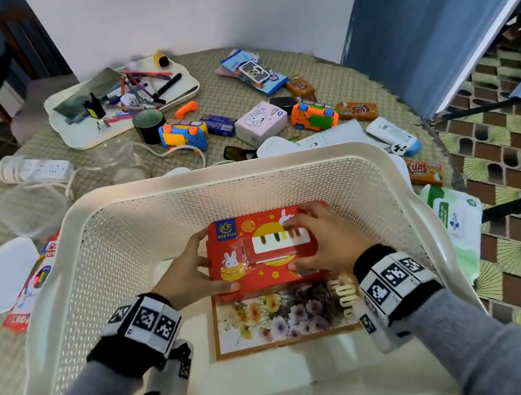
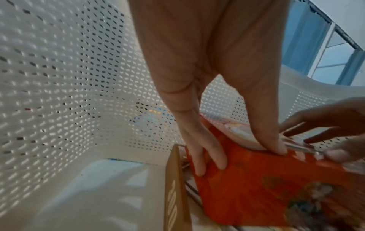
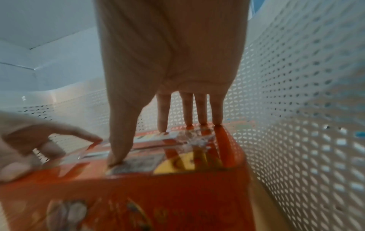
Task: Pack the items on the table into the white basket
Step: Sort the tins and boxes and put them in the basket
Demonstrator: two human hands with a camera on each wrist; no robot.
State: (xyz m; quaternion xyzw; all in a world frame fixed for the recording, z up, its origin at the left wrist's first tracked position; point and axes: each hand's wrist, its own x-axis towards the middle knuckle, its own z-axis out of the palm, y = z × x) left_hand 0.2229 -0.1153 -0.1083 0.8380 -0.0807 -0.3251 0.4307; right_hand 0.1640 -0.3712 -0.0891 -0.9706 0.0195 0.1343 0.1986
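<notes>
A red box (image 1: pixel 258 232) printed with rabbits, a clear packet lying on its top, sits low inside the white basket (image 1: pixel 213 174), on a flower-printed box (image 1: pixel 273 317). My left hand (image 1: pixel 195 271) grips the red box's left end, thumb on top and fingers down the side. In the left wrist view the left hand (image 2: pixel 207 93) holds the red box (image 2: pixel 247 187) near the basket wall (image 2: pixel 59 93). My right hand (image 1: pixel 322 238) lies over the top right. The right wrist view shows the right hand (image 3: pixel 173 62) pressing straight fingertips and thumb on the red box (image 3: pixel 138 195) beside the basket wall (image 3: pixel 296 109).
Behind the basket the table holds a tray of pens (image 1: pixel 81 138), a tape roll (image 1: pixel 148 123), two toy cameras (image 1: pixel 183 134), a tissue box (image 1: pixel 260 122), a power strip (image 1: pixel 35 169) and snack bars (image 1: pixel 356 109). Wet wipes (image 1: pixel 454 219) lie at the right, a blue curtain (image 1: pixel 428 11) beyond.
</notes>
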